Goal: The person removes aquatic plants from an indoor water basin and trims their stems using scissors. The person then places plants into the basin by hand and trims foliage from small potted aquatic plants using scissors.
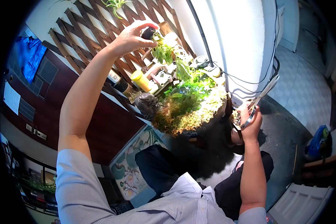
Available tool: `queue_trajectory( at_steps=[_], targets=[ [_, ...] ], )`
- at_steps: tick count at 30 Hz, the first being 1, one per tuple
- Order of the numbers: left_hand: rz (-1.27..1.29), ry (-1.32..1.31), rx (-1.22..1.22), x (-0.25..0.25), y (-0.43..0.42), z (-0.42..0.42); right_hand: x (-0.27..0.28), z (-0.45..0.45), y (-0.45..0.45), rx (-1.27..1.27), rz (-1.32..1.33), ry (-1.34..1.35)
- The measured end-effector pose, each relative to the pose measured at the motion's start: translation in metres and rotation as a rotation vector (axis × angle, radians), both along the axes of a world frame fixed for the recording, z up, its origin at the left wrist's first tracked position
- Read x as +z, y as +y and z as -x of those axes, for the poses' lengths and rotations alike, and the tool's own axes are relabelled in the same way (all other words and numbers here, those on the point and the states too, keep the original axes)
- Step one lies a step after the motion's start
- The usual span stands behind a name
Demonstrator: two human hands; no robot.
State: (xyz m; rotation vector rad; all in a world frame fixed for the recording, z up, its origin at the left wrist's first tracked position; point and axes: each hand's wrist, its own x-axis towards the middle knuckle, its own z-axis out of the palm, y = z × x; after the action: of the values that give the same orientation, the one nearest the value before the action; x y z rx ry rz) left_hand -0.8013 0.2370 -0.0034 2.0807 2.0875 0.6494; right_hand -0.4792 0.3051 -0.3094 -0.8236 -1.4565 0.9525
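Up at the wooden lattice, my left hand (132,37) is closed around a small dark plant pot (148,33). Leafy green stems (163,54) trail down from it, bright in the sun. Below them is a planted bowl or tub (190,91) of green leaves with yellowish moss (179,125) along its near edge. My right hand (252,121), to the right of the tub, grips long metal scissors (264,91); a handle loop shows at the fingers and the blades point up and away. Small plants or pebbles beside that hand are partly hidden.
A brown wooden lattice (76,22) leans on the wall. A yellow container (142,80) and a grey stone-like ornament (146,104) stand left of the tub. Black cables (246,87) run along the white wall. A white slatted panel (300,203) lies at lower right.
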Motion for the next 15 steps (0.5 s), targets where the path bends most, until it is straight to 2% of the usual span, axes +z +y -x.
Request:
queue_trajectory(
  at_steps=[7,11,13,15],
  targets=[
    [0.004,0.337,0.084,0.004,-0.001,-0.020,0.002,-0.001,-0.001,-0.004,-0.007,-0.016],
    [-0.037,0.405,0.072,0.004,0.001,-0.016,-0.001,-0.001,0.001,0.010,-0.020,-0.007],
    [-0.094,0.524,-0.018,0.004,0.001,-0.013,0.000,-0.001,0.000,0.015,-0.012,-0.013],
    [-0.089,0.505,-0.015,0.003,0.000,-0.013,0.001,-0.002,0.000,0.020,-0.003,-0.020]
  ],
)
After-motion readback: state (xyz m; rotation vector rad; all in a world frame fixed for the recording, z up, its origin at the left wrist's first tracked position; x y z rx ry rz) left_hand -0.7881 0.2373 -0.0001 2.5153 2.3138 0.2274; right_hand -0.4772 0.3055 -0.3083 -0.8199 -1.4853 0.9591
